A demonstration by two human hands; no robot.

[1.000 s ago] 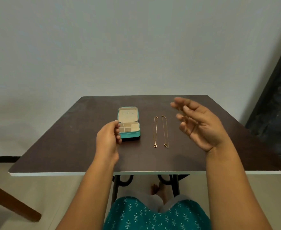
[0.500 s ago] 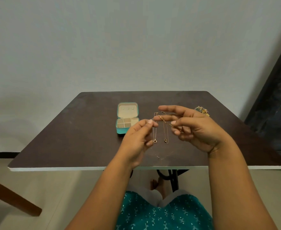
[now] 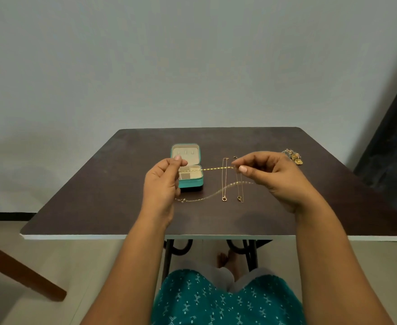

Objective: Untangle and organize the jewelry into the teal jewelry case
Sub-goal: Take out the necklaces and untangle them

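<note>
Dark brown table (image 3: 94,195), matte wood-grain top with a pale edge band, squarish, on black curved metal legs. Teal jewelry case (image 3: 191,181) sits left of centre on it, lid open and upright, cream lining, base divided into small square compartments (contents too small to tell). Left hand (image 3: 163,181) is raised in front of the case, thumb and forefinger pinching one end of a thin gold chain (image 3: 212,169); right hand (image 3: 271,177) pinches the same chain further along, other fingers curled. Between the two pinches the chain runs taut and level above the table; a slack length sags from the right hand down and leftward, its clasp end near the left wrist. Two finer gold pendant necklaces (image 3: 224,179) lie straight and parallel on the tabletop just right of the case, each with a small ring pendant at the near end. A tangled heap of gold jewelry (image 3: 292,156) sits near the far right edge. Against half a second ago: hands were close together over the necklaces, chain bunched; now they are spread apart and the chain is stretched out.
</note>
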